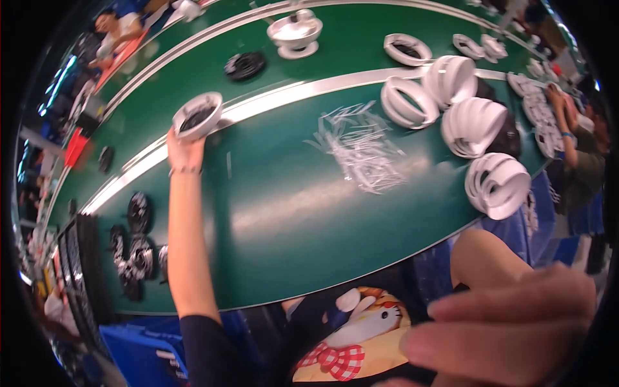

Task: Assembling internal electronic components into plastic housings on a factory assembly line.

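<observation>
At the far left of the table my left arm reaches out, and my left hand [186, 152] grips a white oval plastic housing [215, 103] by its near side. A dark coil of cable [196, 119] lies inside that housing. Close to the camera at the lower right is my right hand [509, 322], large and slightly blurred. Its fingers are stretched out with gaps between them, and nothing shows in them. On the green table between my hands lies a loose pile of thin clear plastic strips [366, 151].
Stacked white ring housings [474, 126] stand at the right. Black cable coils [138, 255] lie at the near left; another coil [245, 65] and a white bowl-shaped part [294, 32] sit beyond the metal rail [290, 93]. A co-worker's hands [562, 106] handle white parts at far right.
</observation>
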Tool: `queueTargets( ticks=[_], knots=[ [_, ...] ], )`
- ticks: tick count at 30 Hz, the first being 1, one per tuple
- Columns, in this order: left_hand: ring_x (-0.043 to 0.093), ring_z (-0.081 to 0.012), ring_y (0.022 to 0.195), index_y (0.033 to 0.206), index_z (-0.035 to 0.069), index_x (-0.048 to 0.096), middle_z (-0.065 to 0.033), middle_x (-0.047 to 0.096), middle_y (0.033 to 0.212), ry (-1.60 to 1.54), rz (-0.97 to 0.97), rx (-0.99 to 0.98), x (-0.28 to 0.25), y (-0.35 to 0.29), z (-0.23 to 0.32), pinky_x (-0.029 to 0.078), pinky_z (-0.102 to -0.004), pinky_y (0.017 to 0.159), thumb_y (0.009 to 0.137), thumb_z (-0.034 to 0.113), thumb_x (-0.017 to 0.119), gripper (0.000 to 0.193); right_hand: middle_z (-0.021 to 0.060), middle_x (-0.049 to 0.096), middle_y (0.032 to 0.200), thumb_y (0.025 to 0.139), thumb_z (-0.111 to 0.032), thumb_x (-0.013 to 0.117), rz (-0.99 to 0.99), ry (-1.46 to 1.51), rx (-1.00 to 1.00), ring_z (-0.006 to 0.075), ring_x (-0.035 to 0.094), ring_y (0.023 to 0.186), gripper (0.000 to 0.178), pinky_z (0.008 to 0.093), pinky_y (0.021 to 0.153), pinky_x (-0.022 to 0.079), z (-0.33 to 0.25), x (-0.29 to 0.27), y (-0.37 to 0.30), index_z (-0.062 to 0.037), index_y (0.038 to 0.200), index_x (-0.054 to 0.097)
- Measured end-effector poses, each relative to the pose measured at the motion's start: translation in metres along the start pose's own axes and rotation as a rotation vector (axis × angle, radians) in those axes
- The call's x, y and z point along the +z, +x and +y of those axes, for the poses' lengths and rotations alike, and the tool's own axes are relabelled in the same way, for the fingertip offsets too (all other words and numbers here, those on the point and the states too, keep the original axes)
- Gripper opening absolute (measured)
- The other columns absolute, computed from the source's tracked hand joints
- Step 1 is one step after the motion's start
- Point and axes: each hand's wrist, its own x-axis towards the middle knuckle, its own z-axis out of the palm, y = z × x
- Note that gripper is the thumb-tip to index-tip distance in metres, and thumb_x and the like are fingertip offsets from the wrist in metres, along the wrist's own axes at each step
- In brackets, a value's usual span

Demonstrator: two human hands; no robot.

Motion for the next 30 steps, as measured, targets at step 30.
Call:
queueTargets(
  ticks=[30],
  knots=[
    [0.016, -0.0253, 0.130, 0.127, 0.010, 0.034, -0.0073, 0.024, 0.138, 2.214, -0.432, 0.703, 0.128, 0.104, -0.134, 0.023, -0.0639, 0.093, 0.070, 0.004, 0.050, 0.059, 0.0083, 0.057, 0.063, 0.064, 0.000, 0.055, 0.290, -0.573, -0.088, 0.0197, 0.055, 0.055, 0.010, 0.0274, 0.050, 0.041, 0.104, -0.023, 0.034, 0.0023, 0.073, 0.060]
  ],
)
